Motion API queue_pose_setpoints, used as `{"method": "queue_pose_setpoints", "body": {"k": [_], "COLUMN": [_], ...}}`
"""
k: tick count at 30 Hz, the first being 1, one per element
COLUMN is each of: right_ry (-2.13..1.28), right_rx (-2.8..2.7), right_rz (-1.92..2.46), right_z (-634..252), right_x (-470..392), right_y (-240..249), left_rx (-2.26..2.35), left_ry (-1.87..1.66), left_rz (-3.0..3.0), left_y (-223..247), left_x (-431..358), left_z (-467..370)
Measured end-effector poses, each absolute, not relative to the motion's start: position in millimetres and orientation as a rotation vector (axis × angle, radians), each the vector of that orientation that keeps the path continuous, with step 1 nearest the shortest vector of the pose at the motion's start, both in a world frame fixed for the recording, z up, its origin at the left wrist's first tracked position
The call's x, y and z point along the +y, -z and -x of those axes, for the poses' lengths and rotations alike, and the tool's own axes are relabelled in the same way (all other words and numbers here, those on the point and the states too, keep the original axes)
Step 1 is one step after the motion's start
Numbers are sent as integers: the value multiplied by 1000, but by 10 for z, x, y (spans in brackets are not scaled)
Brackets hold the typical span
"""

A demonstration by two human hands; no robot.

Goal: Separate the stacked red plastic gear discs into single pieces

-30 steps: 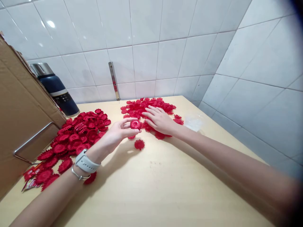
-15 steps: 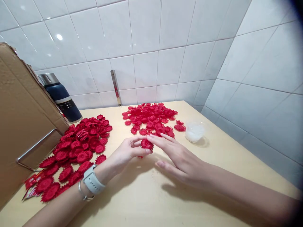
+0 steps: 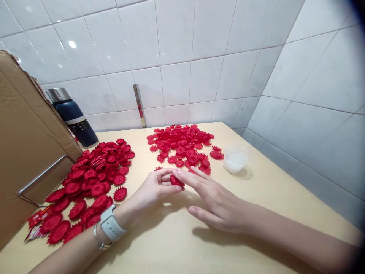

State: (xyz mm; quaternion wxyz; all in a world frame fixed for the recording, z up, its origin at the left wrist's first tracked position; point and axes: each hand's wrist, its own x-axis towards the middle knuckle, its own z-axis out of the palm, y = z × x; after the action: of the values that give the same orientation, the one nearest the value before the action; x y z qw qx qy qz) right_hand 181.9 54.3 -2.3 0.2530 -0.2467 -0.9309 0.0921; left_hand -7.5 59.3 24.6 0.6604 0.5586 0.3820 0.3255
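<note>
My left hand (image 3: 159, 185), with a pale watch and a bangle at the wrist, pinches a small red flower with a toothed edge (image 3: 176, 180) between thumb and fingers. Against the top of that flower lie the fingertips of my right hand (image 3: 215, 198); its fingers are stretched out and its thumb stands apart. Behind the hands spreads a pile of similar red flowers (image 3: 182, 139). To the left of my left hand is a second, thicker heap of red flowers (image 3: 99, 171). The underside of the held flower is hidden.
A clear bowl with white contents (image 3: 235, 160) stands at the right. On the left are a cardboard box (image 3: 28, 133), a bent metal wire stand (image 3: 42, 175), a dark blue bottle (image 3: 74, 120) and a red-and-white packet (image 3: 35, 228). Tiled walls (image 3: 176, 45) border the table.
Both hands have come slightly lower and nearer with the flower, which now sits tilted under my right fingertips. A loose flower behind my left hand has come into sight.
</note>
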Motion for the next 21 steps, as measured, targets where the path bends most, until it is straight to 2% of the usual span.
{"method": "queue_pose_setpoints", "body": {"k": [21], "right_ry": [-215], "right_rx": [-2561], "right_rz": [687], "right_z": [-1822], "right_x": [521], "right_y": [-30], "left_rx": [824], "left_ry": [-758], "left_rz": [-1182], "left_y": [-155], "left_x": [597], "left_z": [62]}}
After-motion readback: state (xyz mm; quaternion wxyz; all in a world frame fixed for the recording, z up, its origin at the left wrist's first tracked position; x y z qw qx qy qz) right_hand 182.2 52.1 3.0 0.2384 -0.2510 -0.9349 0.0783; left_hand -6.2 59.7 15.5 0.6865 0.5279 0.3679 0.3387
